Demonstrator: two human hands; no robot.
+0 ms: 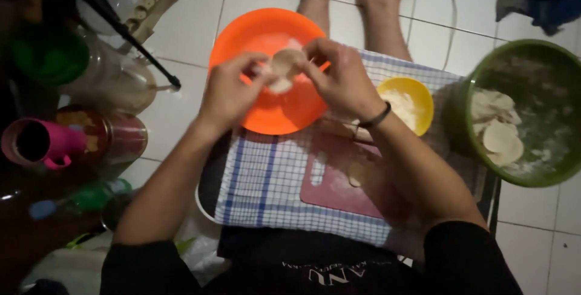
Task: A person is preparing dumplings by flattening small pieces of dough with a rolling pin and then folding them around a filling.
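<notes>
Both hands meet above an orange plate [284, 116] and pinch one pale round piece of dough [285, 65] between them. My left hand [229, 92] grips its left edge with thumb and fingertips. My right hand [342, 77], with a dark band at the wrist, holds the right edge. The dough is folded slightly and hangs over the plate.
A yellow bowl of white filling [407, 102] sits right of the plate on a checked cloth [266, 186]. A red cutting board [339, 186] lies under my right forearm. A green bowl with flat dough rounds [520, 113] stands far right. Jars, a pink cup [36, 144] and a power strip [148, 1] crowd the left.
</notes>
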